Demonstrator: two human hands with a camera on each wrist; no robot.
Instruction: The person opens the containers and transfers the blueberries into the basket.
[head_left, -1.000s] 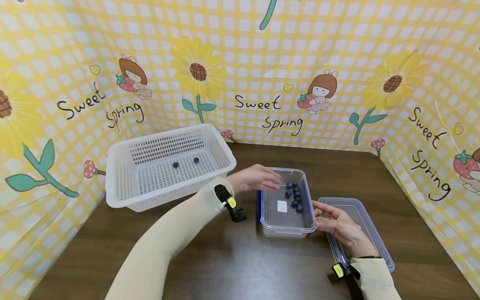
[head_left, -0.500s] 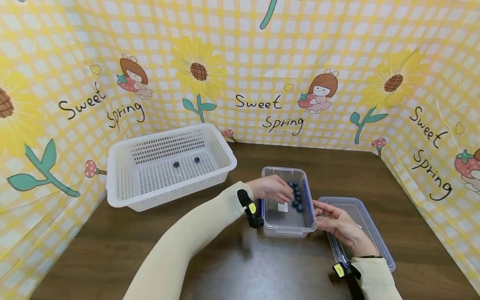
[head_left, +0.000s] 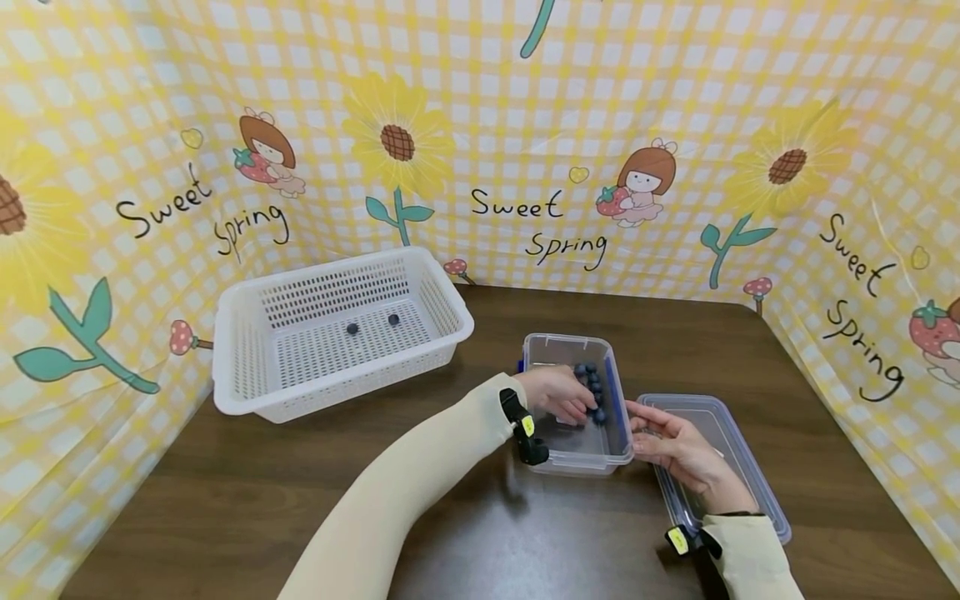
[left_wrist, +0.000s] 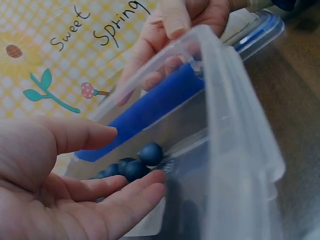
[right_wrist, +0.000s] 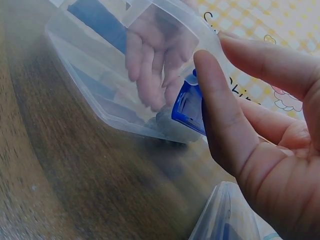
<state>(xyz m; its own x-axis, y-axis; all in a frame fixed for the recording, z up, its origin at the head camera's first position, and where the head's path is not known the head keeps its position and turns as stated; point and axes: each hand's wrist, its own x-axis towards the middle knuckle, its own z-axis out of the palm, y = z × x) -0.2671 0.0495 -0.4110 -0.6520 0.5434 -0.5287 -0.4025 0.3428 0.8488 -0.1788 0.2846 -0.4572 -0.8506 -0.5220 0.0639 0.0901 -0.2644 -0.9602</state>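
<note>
Blueberries (head_left: 592, 380) lay along the right side inside the clear box (head_left: 577, 463); just beside them, the left hand (head_left: 558, 393) held its fingers apart. The right hand (head_left: 681, 454) rested extended fingers against the box's right wall, above the lid (head_left: 738, 450).

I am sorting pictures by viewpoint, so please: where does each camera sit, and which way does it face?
Head: on the head, facing forward and down at basket, box and lid; left hand, right hand and sleeves show.
Left wrist: on that wrist, facing into the box at berries; left hand near, right hand beyond.
Right wrist: on that wrist, facing the box's side; right hand near, left hand beyond.
Both wrist views share box and hands.
</note>
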